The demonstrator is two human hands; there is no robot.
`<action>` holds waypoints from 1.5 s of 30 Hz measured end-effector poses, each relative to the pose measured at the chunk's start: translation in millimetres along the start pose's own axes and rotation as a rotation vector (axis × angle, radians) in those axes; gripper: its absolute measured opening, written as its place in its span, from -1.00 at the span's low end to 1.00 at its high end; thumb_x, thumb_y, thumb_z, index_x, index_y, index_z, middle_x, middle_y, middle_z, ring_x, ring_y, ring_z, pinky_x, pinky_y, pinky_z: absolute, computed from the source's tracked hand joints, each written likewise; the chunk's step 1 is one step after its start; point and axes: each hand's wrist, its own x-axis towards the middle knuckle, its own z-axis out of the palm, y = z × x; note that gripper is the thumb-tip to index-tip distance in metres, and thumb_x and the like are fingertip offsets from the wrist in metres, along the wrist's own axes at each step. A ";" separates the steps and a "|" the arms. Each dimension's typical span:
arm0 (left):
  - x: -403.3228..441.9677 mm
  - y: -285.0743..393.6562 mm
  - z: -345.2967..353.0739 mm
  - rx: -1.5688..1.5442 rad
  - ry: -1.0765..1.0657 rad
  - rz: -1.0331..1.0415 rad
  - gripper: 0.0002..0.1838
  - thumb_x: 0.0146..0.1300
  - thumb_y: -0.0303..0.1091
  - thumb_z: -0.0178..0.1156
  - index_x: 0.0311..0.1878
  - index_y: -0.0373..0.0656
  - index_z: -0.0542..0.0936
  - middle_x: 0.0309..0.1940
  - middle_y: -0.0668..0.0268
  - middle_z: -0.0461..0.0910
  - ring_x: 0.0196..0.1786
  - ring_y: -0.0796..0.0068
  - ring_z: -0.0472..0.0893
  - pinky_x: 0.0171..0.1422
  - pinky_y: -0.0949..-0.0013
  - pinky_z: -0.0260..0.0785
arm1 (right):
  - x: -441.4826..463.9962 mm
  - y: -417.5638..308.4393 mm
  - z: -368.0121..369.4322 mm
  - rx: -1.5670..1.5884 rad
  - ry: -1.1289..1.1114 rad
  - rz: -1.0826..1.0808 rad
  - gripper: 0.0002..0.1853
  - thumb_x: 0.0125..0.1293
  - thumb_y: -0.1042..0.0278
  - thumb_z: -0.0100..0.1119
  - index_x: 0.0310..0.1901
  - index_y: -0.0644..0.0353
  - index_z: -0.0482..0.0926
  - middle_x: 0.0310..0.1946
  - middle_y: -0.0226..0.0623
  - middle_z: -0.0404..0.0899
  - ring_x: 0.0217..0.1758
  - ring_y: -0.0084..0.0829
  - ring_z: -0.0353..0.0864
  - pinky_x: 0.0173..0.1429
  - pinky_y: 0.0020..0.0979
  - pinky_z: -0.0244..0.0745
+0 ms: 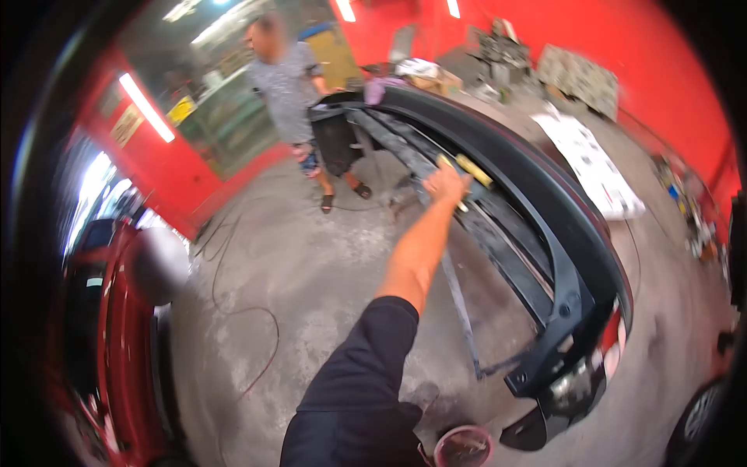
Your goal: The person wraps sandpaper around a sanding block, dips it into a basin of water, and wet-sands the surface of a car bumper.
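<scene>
My left hand [447, 185] reaches out over a dark car bumper [556, 233] that rests on a stand. Its fingers are closed around a pale yellow piece [444, 162]; the fist hides most of it, and I cannot make out its exact kind. Just right of the fist, a yellow block [475, 170] lies along the bumper's inner side. Beneath the hand runs a long grey, worn-looking bar [498, 253] of the stand. My right hand is out of view.
A person [288, 89] stands beyond the bumper's far end. A pinkish bucket [464, 449] is at the bottom. A red car [117, 342] stands on the left, and a hose [272, 335] snakes over the floor. A white sheet [591, 167] lies behind the bumper, to the right.
</scene>
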 end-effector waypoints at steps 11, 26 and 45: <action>-134.7 -107.7 -77.6 -0.439 0.464 0.396 -0.52 0.24 -0.21 0.23 0.19 -0.21 0.55 -0.10 0.11 0.70 -0.08 0.25 0.69 0.03 0.25 0.46 | -2.3 67.5 -64.1 0.074 0.164 -0.068 -0.67 0.03 0.19 0.37 -0.31 0.32 0.62 -0.53 -0.19 0.63 -0.47 -0.34 0.64 -0.35 -0.23 0.49; -786.5 -262.0 69.3 0.097 -0.730 -0.342 -0.48 0.28 0.02 0.09 0.26 0.05 0.51 -0.05 -0.09 0.63 0.05 -0.10 0.61 0.13 -0.01 0.46 | 7.4 230.7 -295.0 0.397 -0.022 0.056 -0.88 0.27 0.33 0.25 -0.24 0.17 0.59 -0.49 -0.48 0.59 -0.57 -0.56 0.51 -0.62 -0.52 0.33; -853.2 -281.5 236.7 -0.484 -0.593 -0.480 -0.47 0.10 -0.05 0.29 0.02 -0.28 0.63 -0.18 0.02 0.70 -0.12 0.13 0.70 0.00 0.15 0.51 | -15.1 191.4 -522.1 -0.094 0.990 -0.323 0.02 0.23 0.19 0.24 0.50 0.34 -0.25 -0.40 0.01 0.63 -0.35 -0.10 0.66 -0.25 -0.21 0.56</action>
